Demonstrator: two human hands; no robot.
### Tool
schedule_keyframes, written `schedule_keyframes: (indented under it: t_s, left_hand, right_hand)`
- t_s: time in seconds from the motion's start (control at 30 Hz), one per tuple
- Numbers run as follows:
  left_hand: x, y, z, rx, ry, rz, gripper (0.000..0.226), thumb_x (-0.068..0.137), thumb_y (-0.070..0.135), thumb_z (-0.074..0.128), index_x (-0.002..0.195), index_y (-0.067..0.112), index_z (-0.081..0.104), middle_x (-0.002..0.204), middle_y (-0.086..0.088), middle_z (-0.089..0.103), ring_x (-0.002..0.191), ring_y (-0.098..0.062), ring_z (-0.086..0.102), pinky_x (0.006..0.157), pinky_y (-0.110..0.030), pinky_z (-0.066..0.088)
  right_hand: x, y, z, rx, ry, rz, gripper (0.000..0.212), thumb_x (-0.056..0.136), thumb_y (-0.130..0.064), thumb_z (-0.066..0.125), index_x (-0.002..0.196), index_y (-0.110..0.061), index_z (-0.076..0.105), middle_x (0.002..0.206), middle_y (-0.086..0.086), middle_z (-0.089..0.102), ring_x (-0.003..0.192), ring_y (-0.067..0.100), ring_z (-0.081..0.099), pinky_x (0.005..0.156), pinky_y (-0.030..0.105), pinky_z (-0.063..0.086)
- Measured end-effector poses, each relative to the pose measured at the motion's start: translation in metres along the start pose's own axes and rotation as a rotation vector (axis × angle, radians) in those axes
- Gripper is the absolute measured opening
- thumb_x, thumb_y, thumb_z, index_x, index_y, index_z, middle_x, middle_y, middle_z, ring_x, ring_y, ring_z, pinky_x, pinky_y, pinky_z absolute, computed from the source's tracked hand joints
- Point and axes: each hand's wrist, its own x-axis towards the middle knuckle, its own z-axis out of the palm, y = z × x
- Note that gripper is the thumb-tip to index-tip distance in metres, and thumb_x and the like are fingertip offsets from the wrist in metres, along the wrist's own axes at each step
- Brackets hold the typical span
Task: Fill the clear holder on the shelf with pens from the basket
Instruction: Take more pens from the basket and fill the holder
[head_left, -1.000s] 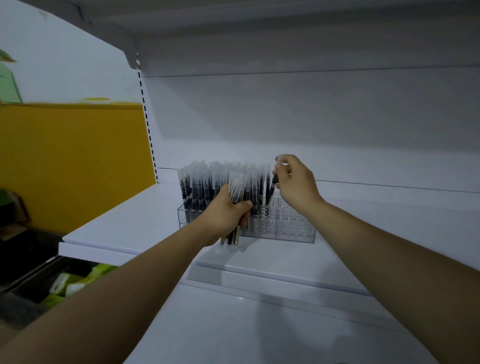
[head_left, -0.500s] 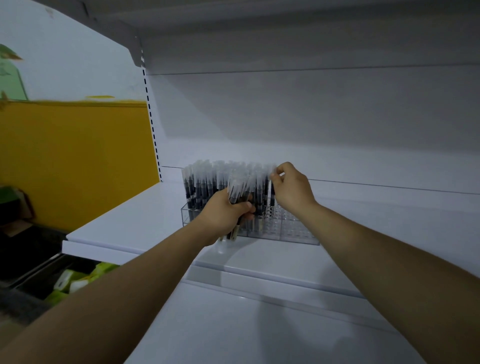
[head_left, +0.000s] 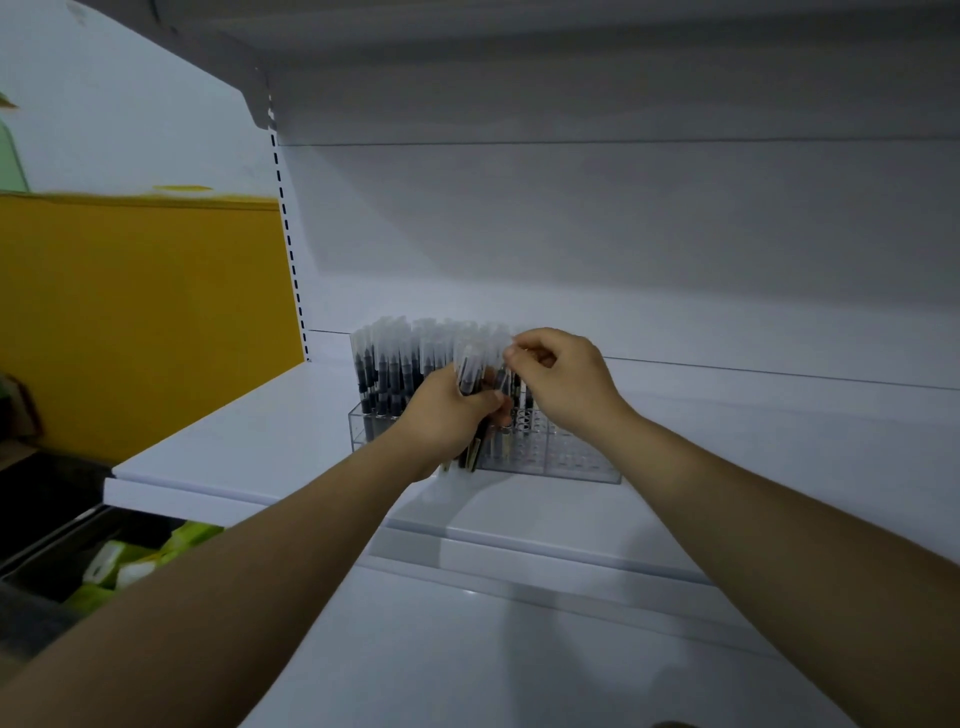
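The clear holder (head_left: 582, 460) stands on the white shelf (head_left: 249, 441), set back from the front edge and near the back wall. Its left part is packed with upright pens (head_left: 384, 364); the holes at its right end show open. The left hand (head_left: 447, 415) grips a bundle of pens (head_left: 470, 366) just in front of the holder. The right hand (head_left: 566, 384) pinches the cap of one pen (head_left: 503, 383) above the rows. Bare board runs wide to the holder's right and forward to the shelf lip.
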Motion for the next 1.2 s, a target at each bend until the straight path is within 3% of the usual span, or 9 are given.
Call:
schedule_keyframes:
  t_s: [0.1, 0.17, 0.27, 0.33, 0.43, 0.6, 0.73, 0.9, 1.2]
  left_hand:
    - [-0.001, 0.002, 0.004, 0.037, -0.004, 0.018, 0.009, 0.096, 0.011, 0.055, 0.098, 0.011, 0.064, 0.092, -0.014, 0.07, 0.082, -0.024, 0.069, 0.072, -0.03, 0.058]
    - [-0.001, 0.001, 0.005, 0.068, 0.004, 0.015, 0.01, 0.097, 0.013, 0.054, 0.099, 0.012, 0.064, 0.093, -0.011, 0.069, 0.077, -0.02, 0.066, 0.067, -0.025, 0.056]
    - [0.0, -0.005, 0.003, 0.019, 0.018, -0.04, 0.008, 0.097, 0.012, 0.053, 0.095, 0.014, 0.06, 0.101, -0.008, 0.068, 0.093, -0.019, 0.067, 0.077, -0.034, 0.057]
    - [0.0, -0.009, 0.0, 0.002, 0.022, -0.067, 0.01, 0.098, 0.011, 0.051, 0.093, 0.017, 0.058, 0.101, -0.005, 0.068, 0.094, -0.018, 0.067, 0.077, -0.035, 0.056]
    - [0.0, -0.011, -0.004, 0.008, 0.013, -0.074, 0.011, 0.099, 0.01, 0.049, 0.096, 0.018, 0.057, 0.102, -0.003, 0.067, 0.094, -0.017, 0.066, 0.075, -0.031, 0.054]
    - [0.0, -0.012, -0.003, 0.021, -0.02, -0.073, 0.011, 0.099, 0.011, 0.048, 0.097, 0.018, 0.057, 0.101, -0.002, 0.068, 0.095, -0.017, 0.068, 0.084, -0.039, 0.055]
    - [0.0, -0.013, -0.004, 0.022, -0.023, -0.065, 0.011, 0.099, 0.011, 0.049, 0.098, 0.016, 0.058, 0.096, -0.001, 0.069, 0.091, -0.017, 0.069, 0.082, -0.039, 0.055]
    - [0.001, -0.016, -0.009, 0.011, -0.011, -0.071, 0.011, 0.099, 0.009, 0.049, 0.099, 0.015, 0.058, 0.096, -0.004, 0.069, 0.092, -0.02, 0.069, 0.07, -0.03, 0.054]
    - [0.002, -0.018, -0.006, 0.005, -0.029, -0.076, 0.01, 0.099, 0.009, 0.048, 0.099, 0.015, 0.056, 0.092, -0.002, 0.068, 0.085, -0.014, 0.068, 0.073, -0.031, 0.052]
  right_hand:
    - [-0.003, 0.0, -0.002, -0.031, -0.01, -0.004, 0.011, 0.093, -0.027, 0.06, 0.086, -0.02, 0.064, 0.076, -0.011, 0.058, 0.07, 0.003, 0.052, 0.063, 0.016, 0.04]
    - [-0.003, 0.0, -0.004, -0.023, 0.025, 0.014, 0.014, 0.095, -0.027, 0.055, 0.086, -0.018, 0.062, 0.079, -0.005, 0.062, 0.073, 0.01, 0.058, 0.064, 0.023, 0.045]
    - [0.006, -0.002, -0.013, 0.085, 0.157, 0.065, 0.016, 0.097, -0.028, 0.047, 0.084, -0.023, 0.055, 0.088, 0.004, 0.067, 0.082, 0.025, 0.066, 0.075, 0.046, 0.057]
    - [0.012, -0.004, -0.021, 0.116, 0.223, 0.064, 0.016, 0.098, -0.027, 0.045, 0.084, -0.026, 0.052, 0.089, 0.002, 0.067, 0.083, 0.025, 0.066, 0.076, 0.051, 0.056]
    - [0.015, -0.001, -0.024, 0.083, 0.226, 0.044, 0.011, 0.1, -0.028, 0.045, 0.095, -0.022, 0.054, 0.088, 0.001, 0.066, 0.085, 0.027, 0.065, 0.077, 0.052, 0.055]
    - [0.015, 0.006, -0.013, 0.044, 0.18, 0.03, 0.012, 0.101, -0.03, 0.044, 0.1, -0.021, 0.052, 0.089, 0.002, 0.065, 0.086, 0.028, 0.064, 0.077, 0.05, 0.055]
    - [0.017, 0.004, -0.01, -0.039, 0.155, -0.044, 0.012, 0.101, -0.026, 0.043, 0.102, -0.018, 0.052, 0.091, 0.002, 0.064, 0.086, 0.027, 0.062, 0.074, 0.037, 0.051]
    - [0.017, 0.005, -0.008, -0.067, 0.173, -0.082, 0.016, 0.1, -0.026, 0.043, 0.106, -0.015, 0.054, 0.09, 0.004, 0.065, 0.081, 0.027, 0.061, 0.073, 0.037, 0.049]
    - [0.014, 0.022, 0.007, -0.169, 0.072, -0.038, 0.023, 0.101, -0.028, 0.042, 0.111, -0.012, 0.056, 0.088, 0.003, 0.061, 0.077, 0.023, 0.057, 0.071, 0.034, 0.047]
